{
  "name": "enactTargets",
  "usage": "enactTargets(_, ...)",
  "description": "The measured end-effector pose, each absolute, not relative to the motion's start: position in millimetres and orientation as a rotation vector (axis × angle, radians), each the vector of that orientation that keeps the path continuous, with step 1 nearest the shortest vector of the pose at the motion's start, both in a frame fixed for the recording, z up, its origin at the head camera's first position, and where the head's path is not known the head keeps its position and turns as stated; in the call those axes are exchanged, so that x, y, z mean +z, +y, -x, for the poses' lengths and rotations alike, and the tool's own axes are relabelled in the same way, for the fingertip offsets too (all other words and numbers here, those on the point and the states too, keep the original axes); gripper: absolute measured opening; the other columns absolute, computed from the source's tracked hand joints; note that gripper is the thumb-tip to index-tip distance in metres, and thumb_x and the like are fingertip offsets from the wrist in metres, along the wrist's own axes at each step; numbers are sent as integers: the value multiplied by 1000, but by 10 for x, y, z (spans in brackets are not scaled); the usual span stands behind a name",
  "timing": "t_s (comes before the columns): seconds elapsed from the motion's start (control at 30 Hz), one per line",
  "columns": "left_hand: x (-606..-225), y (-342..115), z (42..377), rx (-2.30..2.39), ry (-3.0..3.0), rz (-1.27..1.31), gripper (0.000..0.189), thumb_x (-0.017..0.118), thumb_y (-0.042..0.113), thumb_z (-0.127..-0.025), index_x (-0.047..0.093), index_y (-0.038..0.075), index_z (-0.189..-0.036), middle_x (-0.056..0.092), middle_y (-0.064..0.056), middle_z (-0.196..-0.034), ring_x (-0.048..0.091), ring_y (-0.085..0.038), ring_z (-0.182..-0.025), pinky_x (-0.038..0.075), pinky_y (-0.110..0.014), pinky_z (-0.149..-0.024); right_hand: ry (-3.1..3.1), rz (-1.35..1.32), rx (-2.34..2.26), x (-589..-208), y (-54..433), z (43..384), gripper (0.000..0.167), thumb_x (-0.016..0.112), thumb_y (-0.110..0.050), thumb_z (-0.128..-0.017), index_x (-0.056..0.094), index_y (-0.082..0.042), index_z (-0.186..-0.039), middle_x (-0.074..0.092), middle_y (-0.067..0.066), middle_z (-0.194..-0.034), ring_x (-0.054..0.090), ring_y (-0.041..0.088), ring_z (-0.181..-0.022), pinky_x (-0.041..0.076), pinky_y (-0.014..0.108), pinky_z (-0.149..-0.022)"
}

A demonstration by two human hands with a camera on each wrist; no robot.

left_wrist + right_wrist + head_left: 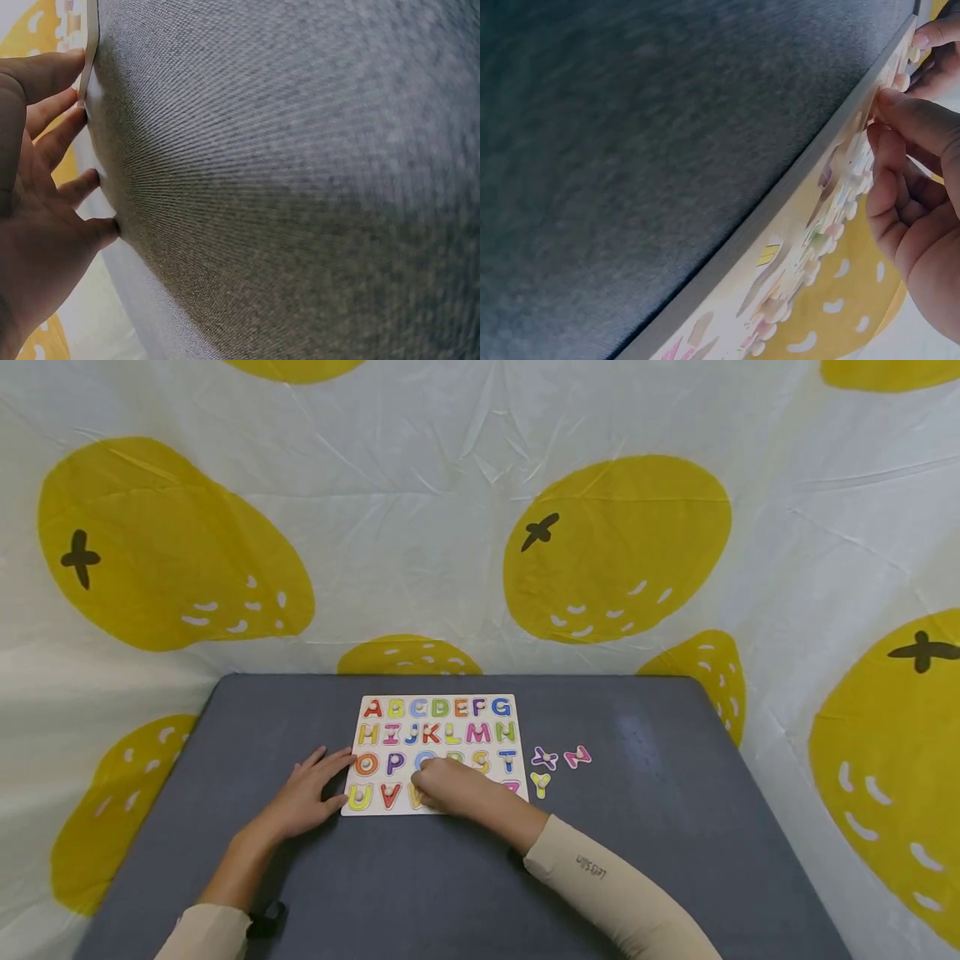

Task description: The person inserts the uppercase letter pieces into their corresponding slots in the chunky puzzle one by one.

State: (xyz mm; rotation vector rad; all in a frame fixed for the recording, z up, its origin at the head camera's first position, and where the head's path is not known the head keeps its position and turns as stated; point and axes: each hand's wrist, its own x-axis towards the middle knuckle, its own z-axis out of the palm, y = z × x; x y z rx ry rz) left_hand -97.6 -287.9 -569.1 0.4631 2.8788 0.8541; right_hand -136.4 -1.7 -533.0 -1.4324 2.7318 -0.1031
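Observation:
A wooden alphabet puzzle board [446, 810] lies on the table, most of its coloured letters in their places, each with a small knob. My left hand [303, 795] rests by the board's left edge, thumb and fingers spread and touching it; the left wrist view shows these fingers [56, 139] too. Over the bottom row, my right hand [453, 787] pinches the letter W piece [415, 797] at its spot, largely covering it. In the right wrist view, thumb and curled fingers [919, 124] meet low at the board. My right forearm hides part of the bottom row.
Right of the board lie three loose letters: a purple X [544, 758], a pink Z or N-shaped piece [577, 757] and a yellow Y [540, 785]. The dark grey table [660, 827] meets a white curtain with yellow fruit prints [420, 543] behind.

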Motion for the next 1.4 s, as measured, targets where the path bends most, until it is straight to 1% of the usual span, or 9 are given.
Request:
enactTargets(0.3, -5688, -2888, 972, 836, 2881, -468, 65, 74, 11, -91, 51, 6, -151, 44, -20, -160, 23, -57, -150, 14, -86, -108, 2744, 1438, -123, -5319, 10, 1326, 7, 69, -14, -95, 69, -12, -88, 63, 2, -81, 56, 11, -67, 49, 25, -62)
enactTargets(0.47, -5656, -2877, 962, 852, 2879, -472, 65, 74, 11, -91, 51, 6, -151, 44, -20, -160, 23, -57, -150, 13, -87, -108, 2717, 1400, -207, -5201, 164, 1376, 7, 72, -19, -97, 73, -12, -98, 65, -2, -86, 53, 8, -73, 46, 21, -67)
enactTargets(0.57, -5647, -2871, 956, 858, 2879, -461, 65, 74, 11, -91, 51, 7, -151, 44, -20, -160, 22, -57, -150, 13, -86, -109, 2714, 1352, -280, -5121, 321, 1414, 13, 73, -20, -97, 74, -11, -106, 68, -1, -93, 57, 8, -79, 50, 22, -72)
enactTargets(0.7, -5658, -2869, 962, 847, 2877, -455, 65, 73, 11, -92, 50, 8, -152, 43, -18, -161, 22, -55, -151, 13, -85, -110, 2730, 1291, -347, -5084, 555, 1464, 17, 74, -19, -96, 75, -9, -111, 71, 2, -101, 60, 10, -85, 54, 26, -78)
enactTargets(0.83, -5666, -2863, 965, 853, 2879, -456, 65, 74, 11, -91, 51, 7, -152, 44, -19, -160, 23, -56, -150, 14, -86, -109, 2749, 1281, -425, -5090, 810, 1515, 18, 75, -19, -95, 75, -8, -110, 72, 3, -103, 60, 11, -84, 53, 25, -76)
enactTargets(1.03, -5677, -2863, 973, 849, 2875, -463, 65, 74, 13, -92, 50, 8, -153, 43, -18, -161, 22, -56, -151, 13, -86, -110, 2812, 1287, -523, -5046, 1268, 1597, 15, 78, -11, -91, 75, -4, -105, 70, 6, -97, 58, 11, -77, 50, 22, -68)
enactTargets(1.1, -5686, -2862, 976, 851, 2875, -472, 66, 74, 14, -92, 50, 8, -153, 43, -18, -161, 22, -57, -150, 13, -86, -109, 2839, 1257, -526, -5041, 1419, 1626, 15, 78, -8, -91, 76, -3, -105, 70, 6, -97, 58, 12, -76, 51, 24, -67)
enactTargets(1.23, -5705, -2870, 981, 859, 2878, -468, 66, 74, 14, -92, 50, 8, -152, 43, -18, -161, 22, -56, -150, 13, -86, -109, 2877, 1161, -503, -5065, 1685, 1687, 16, 77, -6, -91, 77, -5, -108, 70, 5, -100, 61, 14, -82, 55, 30, -73)
enactTargets(1.4, -5699, -2893, 981, 848, 2881, -454, 66, 74, 13, -92, 50, 9, -152, 43, -18, -161, 22, -56, -151, 13, -86, -109, 2884, 1148, -492, -5140, 1919, 1778, 17, 76, -2, -91, 77, -6, -107, 71, 5, -101, 66, 19, -91, 58, 39, -81)
